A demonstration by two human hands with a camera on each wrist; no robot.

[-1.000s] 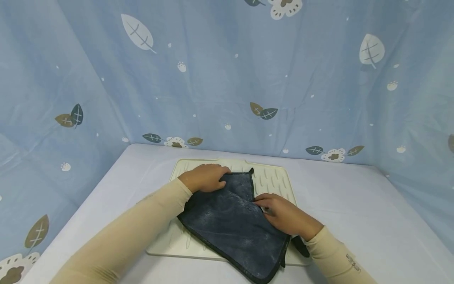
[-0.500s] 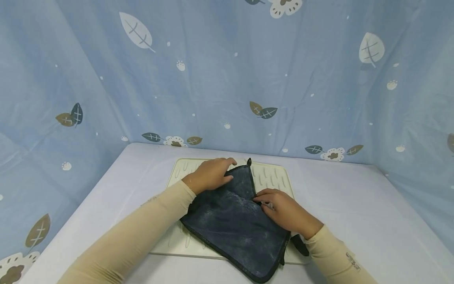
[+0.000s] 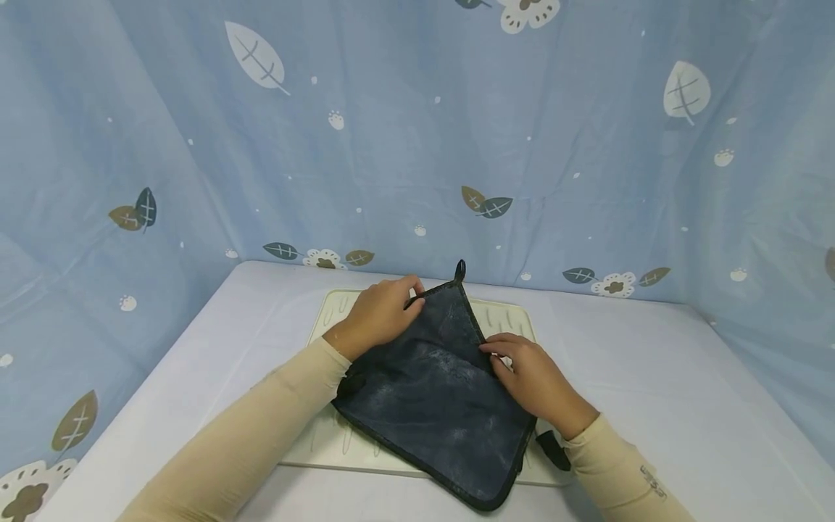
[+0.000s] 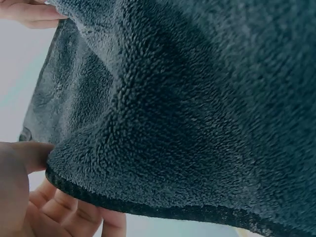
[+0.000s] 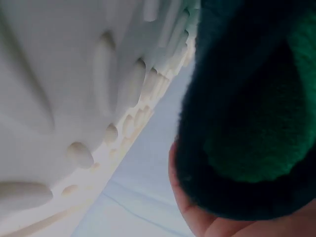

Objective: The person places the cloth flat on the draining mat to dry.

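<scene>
A dark grey-blue plush towel (image 3: 450, 413) with black edging is held between both hands, its far corner raised and a small black loop (image 3: 460, 270) standing at that corner. My left hand (image 3: 377, 317) pinches the far edge; in the left wrist view its thumb lies over the black hem (image 4: 133, 207), with fingers beneath. Farther along, my right hand (image 3: 531, 377) pinches the towel's right edge. In the right wrist view, the towel (image 5: 247, 192) curls over the right hand's fingers, hiding most of them.
Beneath the towel lies a cream ridged drainboard (image 3: 502, 317) on a white-covered table (image 3: 639, 377). A black, handle-like piece (image 3: 553, 449) sticks out by the right wrist; the rest of it is hidden. Blue patterned curtain (image 3: 391, 145) surrounds the back and sides.
The towel's far corner and its loop have risen, lifted off the drainboard. Both hands have moved up and away a little with the edges they hold.
</scene>
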